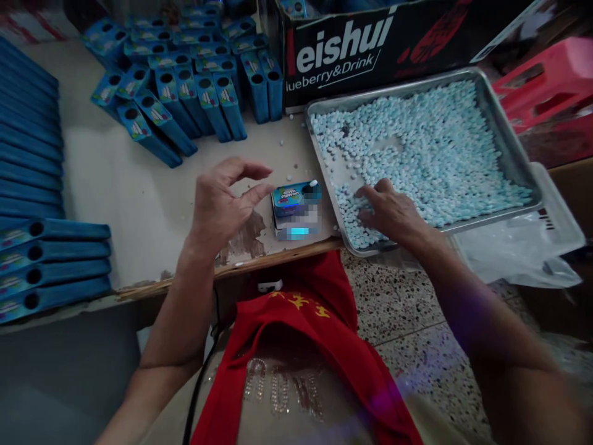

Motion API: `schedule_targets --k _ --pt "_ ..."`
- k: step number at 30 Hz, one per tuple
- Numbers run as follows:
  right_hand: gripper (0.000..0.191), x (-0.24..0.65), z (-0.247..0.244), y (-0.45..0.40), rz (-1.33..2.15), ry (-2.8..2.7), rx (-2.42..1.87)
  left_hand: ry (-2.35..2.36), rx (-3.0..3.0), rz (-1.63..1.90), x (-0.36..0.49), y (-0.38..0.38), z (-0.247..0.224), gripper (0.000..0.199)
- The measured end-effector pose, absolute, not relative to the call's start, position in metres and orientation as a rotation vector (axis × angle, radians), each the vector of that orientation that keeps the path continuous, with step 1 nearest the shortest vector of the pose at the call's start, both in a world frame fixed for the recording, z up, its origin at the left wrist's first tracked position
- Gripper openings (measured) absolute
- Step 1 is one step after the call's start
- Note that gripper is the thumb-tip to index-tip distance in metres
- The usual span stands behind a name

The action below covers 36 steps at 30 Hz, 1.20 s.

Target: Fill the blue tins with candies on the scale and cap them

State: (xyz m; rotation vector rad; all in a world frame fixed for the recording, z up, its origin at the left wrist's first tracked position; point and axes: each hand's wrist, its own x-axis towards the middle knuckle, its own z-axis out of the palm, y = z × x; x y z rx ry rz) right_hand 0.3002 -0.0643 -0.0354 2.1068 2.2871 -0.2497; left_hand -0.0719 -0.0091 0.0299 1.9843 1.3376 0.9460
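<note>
A small blue candy box [291, 195] stands on a small scale [301, 225] near the table's front edge. One pale candy [314, 183] sits at the box's top right. My left hand [222, 201] is just left of the box, thumb and forefinger parted with nothing between them. The thumb tip is close to the box; whether it touches I cannot tell. To the right, my right hand [393, 210] reaches into a metal tray [324, 154] of pale blue and white candies [430, 142]. Its thumb and forefinger are apart among the candies, and its other fingertips are partly hidden.
Upright blue boxes [217, 102] with round holes crowd the table's back. More lie stacked [60, 259] at the left. Behind the tray stands a black printed carton [343, 52], with a red plastic stool [551, 80] at right. A clear plastic bag [500, 247] lies under the tray.
</note>
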Motion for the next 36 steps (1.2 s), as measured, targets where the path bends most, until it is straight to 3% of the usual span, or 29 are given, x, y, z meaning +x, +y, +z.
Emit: schedule_targets --k 3,6,11,14,18,25,32,36 --pt "0.022 0.301 -0.041 -0.049 -0.359 2.353 2.128 1.268 2.115 0.939 -0.044 -0.004 0.04 0.014" --pt "0.012 0.306 -0.043 -0.044 -0.634 2.345 2.309 1.165 2.266 0.826 -0.019 0.003 0.04 0.02" --pt "0.028 0.312 -0.032 -0.053 -1.602 1.908 2.818 1.044 2.354 0.689 -0.003 0.01 0.029 0.008" --pt "0.032 0.312 -0.025 -0.053 -1.861 1.784 2.835 1.078 2.325 0.723 -0.01 0.005 0.023 0.007" --pt "0.025 0.303 -0.019 -0.046 -1.821 1.835 2.76 1.097 2.284 0.798 -0.023 -0.008 0.025 0.003" --pt "0.013 0.288 -0.002 -0.041 -1.687 1.96 2.795 1.232 2.207 0.964 -0.056 -0.013 0.027 0.018" --pt "0.03 0.251 0.046 -0.029 -1.429 2.415 2.347 1.118 2.125 1.148 -0.072 -0.013 0.001 0.03" --pt "0.017 0.222 0.065 -0.021 -1.124 2.651 2.071 1.159 2.154 1.084 -0.064 -0.019 -0.002 0.03"
